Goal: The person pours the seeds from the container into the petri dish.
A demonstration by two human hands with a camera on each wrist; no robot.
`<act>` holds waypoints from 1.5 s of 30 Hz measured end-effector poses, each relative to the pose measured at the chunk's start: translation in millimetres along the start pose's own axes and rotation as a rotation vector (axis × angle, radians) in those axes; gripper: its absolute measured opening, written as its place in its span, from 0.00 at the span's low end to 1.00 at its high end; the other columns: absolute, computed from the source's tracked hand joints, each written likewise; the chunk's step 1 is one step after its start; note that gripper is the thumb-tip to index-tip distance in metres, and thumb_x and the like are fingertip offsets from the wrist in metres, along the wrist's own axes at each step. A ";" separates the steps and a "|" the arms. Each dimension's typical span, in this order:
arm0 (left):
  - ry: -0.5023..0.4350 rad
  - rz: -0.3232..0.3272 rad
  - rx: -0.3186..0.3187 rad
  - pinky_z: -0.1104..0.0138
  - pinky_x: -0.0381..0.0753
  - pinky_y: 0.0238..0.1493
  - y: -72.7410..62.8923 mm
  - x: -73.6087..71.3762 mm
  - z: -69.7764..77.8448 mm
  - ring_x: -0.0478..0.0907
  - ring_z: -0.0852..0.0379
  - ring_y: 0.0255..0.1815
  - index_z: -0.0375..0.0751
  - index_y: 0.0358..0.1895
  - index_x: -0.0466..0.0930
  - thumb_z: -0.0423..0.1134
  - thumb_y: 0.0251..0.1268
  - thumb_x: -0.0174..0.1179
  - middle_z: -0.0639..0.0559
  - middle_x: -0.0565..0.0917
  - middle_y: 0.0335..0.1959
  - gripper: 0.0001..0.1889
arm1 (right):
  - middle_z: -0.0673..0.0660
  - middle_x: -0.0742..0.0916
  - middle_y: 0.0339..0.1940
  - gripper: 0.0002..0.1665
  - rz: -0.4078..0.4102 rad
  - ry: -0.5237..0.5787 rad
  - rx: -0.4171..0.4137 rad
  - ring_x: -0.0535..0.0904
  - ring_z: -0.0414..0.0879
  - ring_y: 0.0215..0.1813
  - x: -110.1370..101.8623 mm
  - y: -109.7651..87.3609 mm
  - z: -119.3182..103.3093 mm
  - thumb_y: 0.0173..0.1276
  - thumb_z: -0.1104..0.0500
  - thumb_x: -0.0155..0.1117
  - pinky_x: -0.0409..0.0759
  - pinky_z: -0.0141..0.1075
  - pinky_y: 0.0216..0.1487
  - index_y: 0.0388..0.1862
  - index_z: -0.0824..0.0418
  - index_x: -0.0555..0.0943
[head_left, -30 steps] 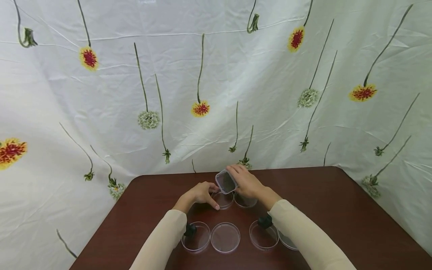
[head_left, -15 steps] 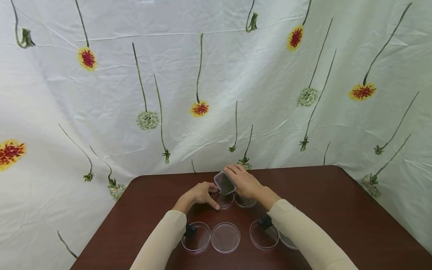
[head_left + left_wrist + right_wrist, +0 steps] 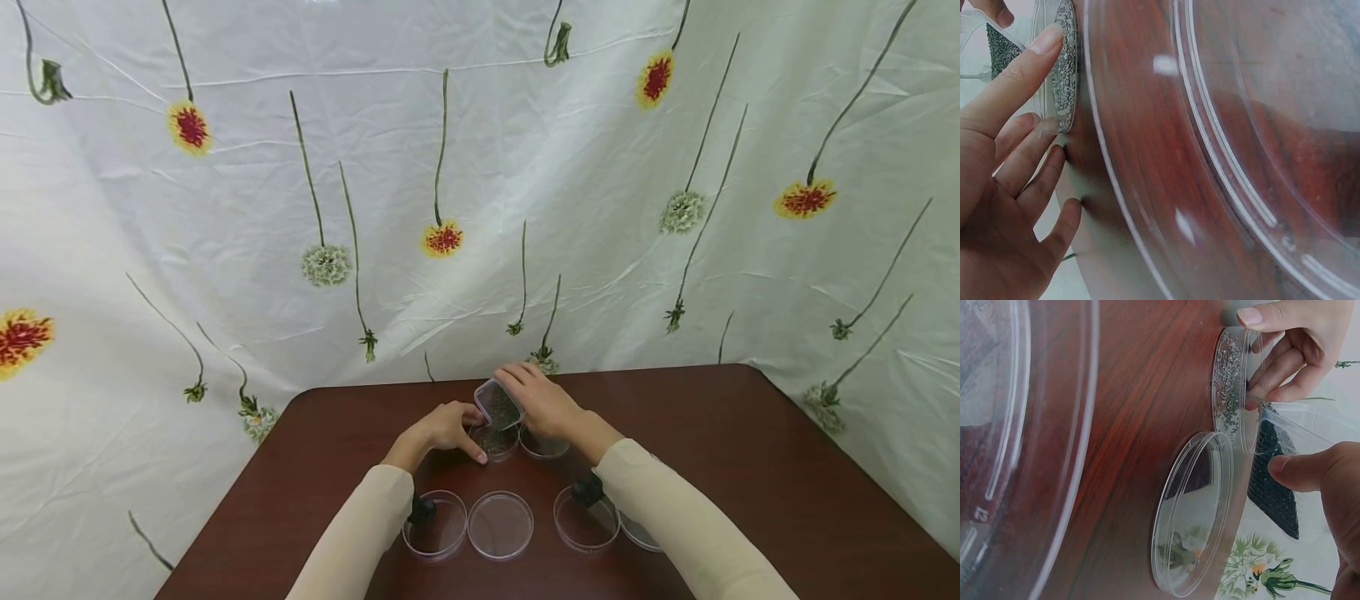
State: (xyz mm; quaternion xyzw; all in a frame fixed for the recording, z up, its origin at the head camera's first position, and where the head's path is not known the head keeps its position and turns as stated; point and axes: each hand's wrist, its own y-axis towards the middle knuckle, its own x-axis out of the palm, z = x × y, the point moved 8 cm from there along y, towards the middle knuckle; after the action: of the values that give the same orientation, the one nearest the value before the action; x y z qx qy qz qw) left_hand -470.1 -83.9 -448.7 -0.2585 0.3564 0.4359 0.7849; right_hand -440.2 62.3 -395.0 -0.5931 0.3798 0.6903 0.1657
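Note:
My right hand [image 3: 543, 405] grips a clear square plastic container [image 3: 501, 405], tipped over the back-left petri dish [image 3: 501, 443]. Dark granules [image 3: 1272, 481] lie against the container's lower side, its lip right at the dish rim. A speckled layer of grey and dark granules [image 3: 1229, 378] covers the dish floor. Around that dish's left side curves my left hand [image 3: 447, 429], thumb at the near rim and fingers on the far side. Beside it, to the right, stands another clear petri dish [image 3: 1194, 506], partly behind the right hand in the head view.
Several clear petri dishes line the front of the brown table [image 3: 697, 450], among them a middle one [image 3: 501, 527] and a left one [image 3: 435, 542]. The right sleeve [image 3: 675, 517] partly covers the rightmost. A flower-print cloth [image 3: 480, 167] hangs behind the table's back edge.
The container in my right hand has tipped a little further. Granules have slid toward its lower edge and now show in the dish below, which looked bare before. My left hand stays put.

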 end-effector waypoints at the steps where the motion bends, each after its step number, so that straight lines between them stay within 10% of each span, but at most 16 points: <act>1: -0.005 -0.001 -0.003 0.50 0.74 0.66 0.0 0.2 0.1 0.78 0.45 0.65 0.35 0.64 0.80 0.40 0.42 0.87 0.43 0.84 0.61 0.41 | 0.62 0.67 0.78 0.53 0.001 0.000 -0.002 0.61 0.61 0.77 0.0 0.2 0.0 0.59 0.72 0.77 0.74 0.50 0.67 0.80 0.62 0.62; 26: -0.023 -0.001 0.002 0.51 0.73 0.67 -0.2 0.7 -0.3 0.78 0.46 0.66 0.34 0.65 0.79 0.39 0.43 0.86 0.44 0.84 0.61 0.41 | 0.62 0.68 0.78 0.52 0.012 0.003 0.013 0.61 0.61 0.77 0.1 0.0 0.2 0.61 0.72 0.76 0.74 0.49 0.67 0.80 0.62 0.62; 45: -0.020 0.001 0.012 0.50 0.72 0.68 -1.0 -0.9 1.8 0.78 0.45 0.65 0.35 0.63 0.81 0.39 0.42 0.87 0.44 0.84 0.60 0.39 | 0.66 0.72 0.74 0.51 0.078 0.204 0.083 0.64 0.64 0.75 -6.4 -1.0 11.8 0.59 0.68 0.79 0.69 0.55 0.71 0.78 0.67 0.63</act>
State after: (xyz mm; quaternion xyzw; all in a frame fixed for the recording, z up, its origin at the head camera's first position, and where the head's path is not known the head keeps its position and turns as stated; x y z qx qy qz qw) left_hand -468.9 -83.6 -446.8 -0.2493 0.3513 0.4366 0.7898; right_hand -446.1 72.8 -389.2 -0.6378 0.4458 0.6159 0.1234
